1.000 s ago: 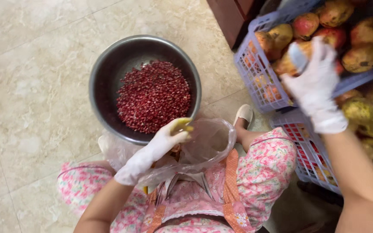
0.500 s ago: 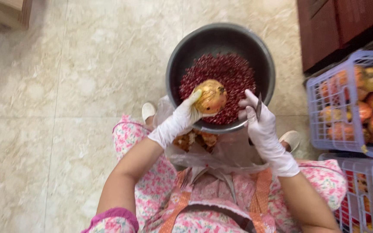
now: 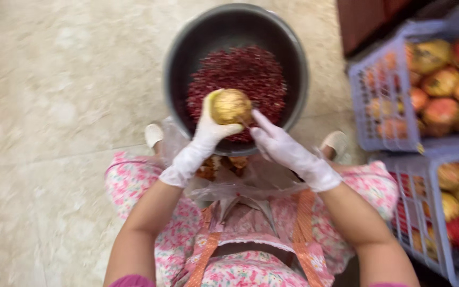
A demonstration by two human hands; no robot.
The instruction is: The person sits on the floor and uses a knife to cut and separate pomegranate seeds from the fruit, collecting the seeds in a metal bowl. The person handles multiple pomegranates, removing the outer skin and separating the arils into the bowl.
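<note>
Pomegranate, round, yellow-brown rind (image 3: 230, 106): held up over the dark round metal bowl (image 3: 187, 48), just above the seed heap. Rind looks whole from this view; picture is blurred, finer detail not readable.

Left hand, white glove (image 3: 203, 139): clenched round the pomegranate from below and left side, thumb across the lower front.

Right hand, white glove (image 3: 282, 149): fingers stretched toward the fruit's right side, index tip touching or just beside the rind. Cannot tell if sth. thin is held in this hand; fingers are not wrapped round the fruit.

Bowl contents: heap of dark red pomegranate seeds (image 3: 251, 72), covering approx. the middle and right of the bottom.

Bowl stands on pale marble-look tiled floor (image 3: 54, 106), between the person's feet in light slippers (image 3: 154, 135).

Clear plastic bag (image 3: 240, 183): on the lap, under both wrists, w/ orange-brown peel scraps (image 3: 212, 167) inside.

Person's clothing: pink floral garment (image 3: 134, 180), orange patterned apron straps (image 3: 306, 223).

Right of view: two lilac plastic lattice crates (image 3: 378, 101), one nearer, one farther, both w/ whole pomegranates, red and yellow (image 3: 452, 79). Well apart from the hands.
</note>
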